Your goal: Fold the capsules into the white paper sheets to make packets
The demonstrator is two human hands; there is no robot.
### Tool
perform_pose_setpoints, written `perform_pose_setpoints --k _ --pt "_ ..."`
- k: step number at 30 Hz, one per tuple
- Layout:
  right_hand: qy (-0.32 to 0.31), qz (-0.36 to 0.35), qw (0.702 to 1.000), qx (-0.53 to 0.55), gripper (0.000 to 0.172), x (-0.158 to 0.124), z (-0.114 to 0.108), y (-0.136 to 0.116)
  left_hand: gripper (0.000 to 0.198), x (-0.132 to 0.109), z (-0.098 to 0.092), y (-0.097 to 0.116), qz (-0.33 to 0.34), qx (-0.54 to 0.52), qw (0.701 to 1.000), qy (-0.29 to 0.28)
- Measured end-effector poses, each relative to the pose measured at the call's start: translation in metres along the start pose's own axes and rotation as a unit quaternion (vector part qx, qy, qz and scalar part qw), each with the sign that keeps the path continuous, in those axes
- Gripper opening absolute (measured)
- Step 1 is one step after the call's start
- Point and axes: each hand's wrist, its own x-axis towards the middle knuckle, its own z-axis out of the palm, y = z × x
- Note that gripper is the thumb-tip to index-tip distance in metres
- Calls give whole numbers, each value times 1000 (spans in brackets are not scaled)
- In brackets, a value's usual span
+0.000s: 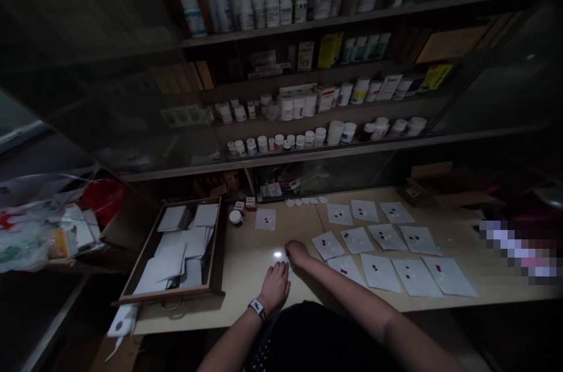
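Right of the drawer [193, 292], I log the left hand [276, 285] and right hand [298, 253] close together at a paper [290, 268], grip on it not discernible; I judge the step as working that paper, the next move calling for light fingertips.

Papers [161, 269] lie in a drawer [173, 296] left; pills [375, 268] on sheets [385, 281] right; bottles [272, 10] on shelves [281, 157] behind.

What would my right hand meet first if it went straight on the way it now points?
Most likely the lone white sheet with red pieces, on the tabletop ahead and to the left of your right hand. It may only graze the near corner; the hand's height is unclear.
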Motion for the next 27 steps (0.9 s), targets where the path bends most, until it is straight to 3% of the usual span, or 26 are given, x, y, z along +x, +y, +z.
perform_pose_setpoints --k 15,23,27 --pt "-5 -54 998 28 19 -4 6 13 47 -3 1 -3 16 -6 999 -33" --pt "99 -156 980 76 16 -17 23 26 49 -8 6 -9 47 -21 999 1" --pt "116 -176 973 93 16 -20 29 29 48 -9 7 -12 55 -33 998 5"
